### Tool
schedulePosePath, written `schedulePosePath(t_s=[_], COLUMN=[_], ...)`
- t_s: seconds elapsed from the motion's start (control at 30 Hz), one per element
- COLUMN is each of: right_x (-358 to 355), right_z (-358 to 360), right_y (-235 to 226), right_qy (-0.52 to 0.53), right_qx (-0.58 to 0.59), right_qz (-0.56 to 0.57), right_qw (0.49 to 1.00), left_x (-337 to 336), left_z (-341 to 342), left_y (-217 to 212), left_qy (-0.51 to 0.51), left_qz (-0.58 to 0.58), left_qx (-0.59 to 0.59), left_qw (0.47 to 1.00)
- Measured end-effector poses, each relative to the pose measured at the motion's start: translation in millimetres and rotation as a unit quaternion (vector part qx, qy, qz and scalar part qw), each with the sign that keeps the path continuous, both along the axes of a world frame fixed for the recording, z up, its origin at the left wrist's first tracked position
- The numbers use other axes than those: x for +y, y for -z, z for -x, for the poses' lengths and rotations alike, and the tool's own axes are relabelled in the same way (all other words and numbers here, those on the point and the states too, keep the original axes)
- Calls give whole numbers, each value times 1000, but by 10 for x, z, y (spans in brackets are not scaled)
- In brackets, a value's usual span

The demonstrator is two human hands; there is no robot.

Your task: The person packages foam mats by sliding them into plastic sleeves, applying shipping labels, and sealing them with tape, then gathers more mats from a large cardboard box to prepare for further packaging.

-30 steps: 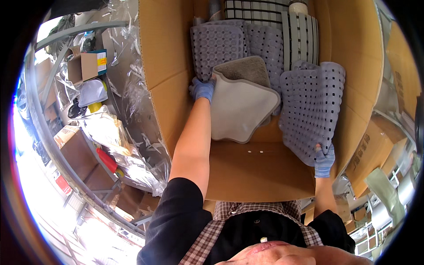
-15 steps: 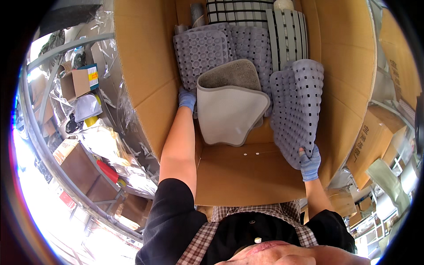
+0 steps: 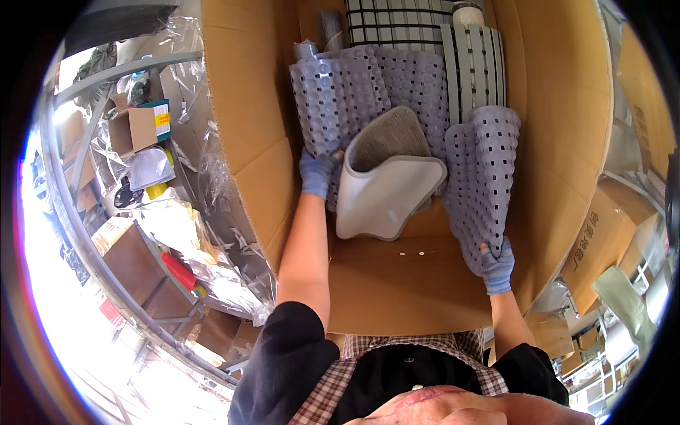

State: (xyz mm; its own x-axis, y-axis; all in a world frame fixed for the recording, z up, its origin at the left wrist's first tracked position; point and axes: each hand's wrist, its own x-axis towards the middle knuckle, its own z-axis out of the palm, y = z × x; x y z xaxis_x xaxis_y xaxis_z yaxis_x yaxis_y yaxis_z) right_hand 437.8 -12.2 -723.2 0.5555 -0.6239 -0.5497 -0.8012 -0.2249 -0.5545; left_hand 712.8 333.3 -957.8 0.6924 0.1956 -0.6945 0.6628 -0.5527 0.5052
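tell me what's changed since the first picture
The left hand has drawn the left grey mat slightly nearer, showing more of the roll behind it, and the fold of the beige mat gapes wider. The right hand and right grey mat have shifted left. Both hands keep hold of their mats; the slatted bundle stays put.

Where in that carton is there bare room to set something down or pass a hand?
Mostly the near brown panel, bordered by the folded beige mat and the two forearms; only two white specks show on it. A narrow strip shows between that mat and the right grey mat. The far end is crowded with grey mats, slatted pieces and rolls.
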Motion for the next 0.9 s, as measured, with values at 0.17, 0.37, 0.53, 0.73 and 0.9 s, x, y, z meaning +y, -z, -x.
schedulePosePath(t_s=[0.17,0.37,0.53,0.73,0.9], right_x=[-107,-67,-89,-15,-46], right_z=[-193,-1007,-1056,-876,-719], right_y=[42,-233,-101,-99,-94], right_qy=[46,-27,-58,-44,-42], right_qx=[-50,-156,-138,-78,-29], right_qz=[-19,59,38,-15,-21], right_qw=[998,986,988,996,998], left_x=[-118,-297,-275,-229,-63], left_z=[285,608,1073,1287,1385], left_y=[-451,-950,-1123,-1159,-1430], left_qy=[-27,34,19,-12,-39], left_qz=[57,10,19,52,84], left_qx=[-55,-26,-75,-63,-140], left_qw=[996,999,997,997,986])
